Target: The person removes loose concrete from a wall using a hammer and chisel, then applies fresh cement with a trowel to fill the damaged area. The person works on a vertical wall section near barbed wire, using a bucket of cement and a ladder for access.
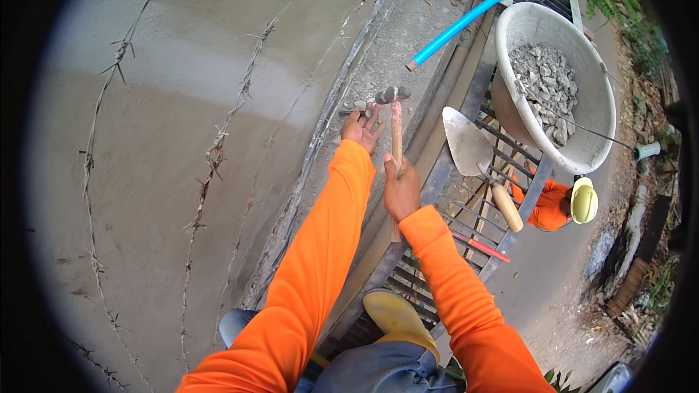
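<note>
My right hand [403, 191] is wrapped round the wooden handle of a hammer [396, 131]. Its dark steel head lies just beyond the fingertips of my left hand [361, 129], over the concrete ledge. At those fingertips is a short dark metal rod [346, 113], which the thumb and fingers seem to pinch; its full shape is hidden. Small pale stone bits are beside it. To the right of my right hand, a trowel [467, 143] with a wooden grip rests on the metal grating.
A large bucket [502, 51] of broken rubble stands on the grating [408, 276] at right, near a blue-handled tool [480, 14]. Barbed wire [216, 153] runs along the left before a grey wall [160, 175]. Below, at right, is a person in a yellow helmet [584, 200].
</note>
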`<move>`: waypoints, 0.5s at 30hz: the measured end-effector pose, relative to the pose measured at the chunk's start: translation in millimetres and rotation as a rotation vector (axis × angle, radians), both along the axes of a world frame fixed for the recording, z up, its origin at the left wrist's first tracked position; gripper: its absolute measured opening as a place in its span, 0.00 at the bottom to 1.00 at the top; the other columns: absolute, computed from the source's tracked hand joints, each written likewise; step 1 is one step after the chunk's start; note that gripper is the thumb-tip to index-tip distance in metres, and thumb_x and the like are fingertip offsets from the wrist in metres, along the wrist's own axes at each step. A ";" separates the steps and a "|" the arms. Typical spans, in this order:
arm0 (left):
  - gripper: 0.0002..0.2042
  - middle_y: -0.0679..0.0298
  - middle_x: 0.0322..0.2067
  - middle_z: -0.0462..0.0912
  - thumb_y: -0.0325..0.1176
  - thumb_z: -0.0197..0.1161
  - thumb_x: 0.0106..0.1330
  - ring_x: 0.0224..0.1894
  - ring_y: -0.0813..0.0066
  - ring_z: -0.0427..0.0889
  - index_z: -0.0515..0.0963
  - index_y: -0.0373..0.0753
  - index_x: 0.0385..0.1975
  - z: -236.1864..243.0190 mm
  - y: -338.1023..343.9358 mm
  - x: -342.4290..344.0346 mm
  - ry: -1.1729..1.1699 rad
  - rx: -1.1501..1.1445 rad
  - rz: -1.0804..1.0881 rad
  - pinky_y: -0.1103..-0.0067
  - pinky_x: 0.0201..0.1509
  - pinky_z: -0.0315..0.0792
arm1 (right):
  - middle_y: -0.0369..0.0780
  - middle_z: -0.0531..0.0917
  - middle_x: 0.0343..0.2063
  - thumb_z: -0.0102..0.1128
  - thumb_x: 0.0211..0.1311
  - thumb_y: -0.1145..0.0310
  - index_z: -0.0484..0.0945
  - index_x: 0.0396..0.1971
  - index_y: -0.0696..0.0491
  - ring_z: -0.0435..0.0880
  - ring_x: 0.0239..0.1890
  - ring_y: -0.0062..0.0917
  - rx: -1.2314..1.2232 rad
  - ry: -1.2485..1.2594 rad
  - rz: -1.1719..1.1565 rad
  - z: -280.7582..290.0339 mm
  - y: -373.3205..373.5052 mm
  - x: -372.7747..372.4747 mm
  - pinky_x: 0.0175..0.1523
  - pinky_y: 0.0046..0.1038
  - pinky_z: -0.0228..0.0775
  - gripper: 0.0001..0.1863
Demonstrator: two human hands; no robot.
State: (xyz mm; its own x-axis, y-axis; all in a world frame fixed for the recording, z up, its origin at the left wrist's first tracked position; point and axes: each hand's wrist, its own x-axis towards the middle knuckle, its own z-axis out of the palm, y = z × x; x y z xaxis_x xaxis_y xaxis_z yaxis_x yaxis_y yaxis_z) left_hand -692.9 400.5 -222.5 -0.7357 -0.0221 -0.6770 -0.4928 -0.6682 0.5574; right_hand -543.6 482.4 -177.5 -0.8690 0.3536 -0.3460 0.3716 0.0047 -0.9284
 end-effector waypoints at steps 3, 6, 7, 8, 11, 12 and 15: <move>0.14 0.60 0.55 0.79 0.39 0.42 0.80 0.59 0.65 0.79 0.65 0.42 0.59 -18.2 -13.5 22.4 -0.097 -0.005 -0.033 0.57 0.64 0.69 | 0.55 0.82 0.27 0.52 0.74 0.57 0.78 0.40 0.63 0.83 0.32 0.49 -0.001 -0.103 0.166 -3.2 -6.9 16.5 0.41 0.41 0.73 0.20; 0.12 0.60 0.52 0.82 0.40 0.44 0.80 0.55 0.65 0.81 0.69 0.44 0.54 -33.3 -25.2 64.2 -0.162 -0.106 -0.090 0.60 0.61 0.73 | 0.53 0.82 0.28 0.52 0.74 0.57 0.78 0.43 0.62 0.83 0.32 0.44 -0.020 -0.097 0.134 2.6 -18.2 44.1 0.43 0.39 0.74 0.20; 0.11 0.59 0.51 0.82 0.40 0.45 0.80 0.53 0.64 0.82 0.70 0.44 0.53 -35.0 -24.9 70.6 -0.222 -0.167 -0.108 0.61 0.59 0.74 | 0.49 0.79 0.24 0.51 0.75 0.56 0.77 0.43 0.62 0.80 0.30 0.38 -0.032 -0.025 0.080 5.6 -21.2 50.0 0.40 0.37 0.72 0.20; 0.11 0.59 0.51 0.82 0.40 0.46 0.80 0.53 0.64 0.82 0.70 0.43 0.52 -34.5 -22.7 73.8 -0.119 -0.081 -0.127 0.61 0.59 0.75 | 0.44 0.75 0.21 0.50 0.76 0.54 0.76 0.42 0.61 0.76 0.27 0.31 -0.050 0.018 0.021 10.3 -24.6 57.7 0.37 0.35 0.70 0.21; 0.12 0.55 0.52 0.81 0.39 0.48 0.80 0.53 0.63 0.82 0.69 0.38 0.50 -19.9 -14.8 74.8 -0.049 0.026 -0.124 0.62 0.61 0.75 | 0.44 0.76 0.22 0.50 0.76 0.56 0.76 0.42 0.61 0.75 0.26 0.29 -0.111 0.034 -0.060 23.6 -23.5 68.0 0.35 0.34 0.69 0.20; 0.11 0.54 0.53 0.80 0.39 0.48 0.80 0.54 0.62 0.82 0.69 0.37 0.49 -13.9 -8.9 61.5 -0.029 0.012 -0.105 0.62 0.64 0.75 | 0.46 0.78 0.23 0.51 0.76 0.57 0.76 0.42 0.60 0.77 0.27 0.31 -0.123 0.071 -0.074 26.7 -21.2 67.4 0.36 0.35 0.70 0.18; 0.11 0.49 0.56 0.78 0.37 0.46 0.80 0.59 0.59 0.80 0.68 0.35 0.46 3.0 1.3 23.9 0.063 0.056 -0.058 0.62 0.70 0.71 | 0.44 0.76 0.22 0.51 0.77 0.56 0.74 0.39 0.60 0.74 0.25 0.29 -0.089 0.036 -0.068 30.7 -13.6 55.1 0.34 0.34 0.68 0.19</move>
